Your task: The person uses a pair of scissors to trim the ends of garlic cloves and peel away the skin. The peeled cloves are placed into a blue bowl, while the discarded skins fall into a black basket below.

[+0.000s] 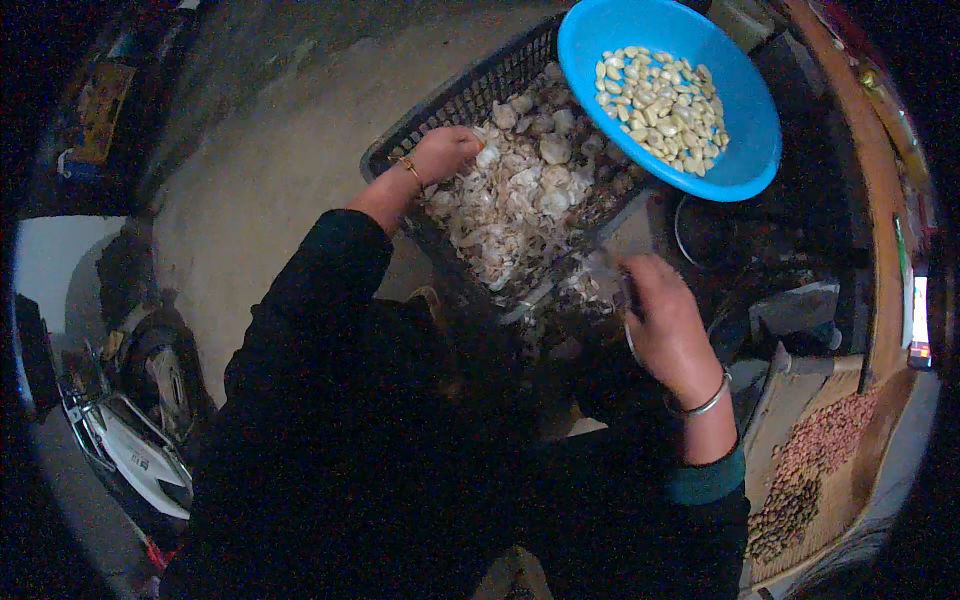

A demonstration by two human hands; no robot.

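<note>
A dark plastic crate (442,112) stands before me, filled with garlic bulbs (555,148) and loose papery garlic skins (495,240). My left hand (448,154) is over the crate's left part, fingers bent together by a pale piece that looks like garlic; whether they grip it is unclear. Right of the crate's near corner is my right hand (664,322), its fingers curled and blurred around something dark and thin, perhaps a knife handle. A blue plastic basin (750,150) with peeled garlic cloves (667,105) rests over the crate's far right corner.
At the right, a woven tray (840,517) holds pinkish peanuts or beans (832,435) and darker ones (787,517). A wooden edge (877,202) runs along the right side. A white motorbike or scooter (139,457) stands at the left on the concrete floor (247,150).
</note>
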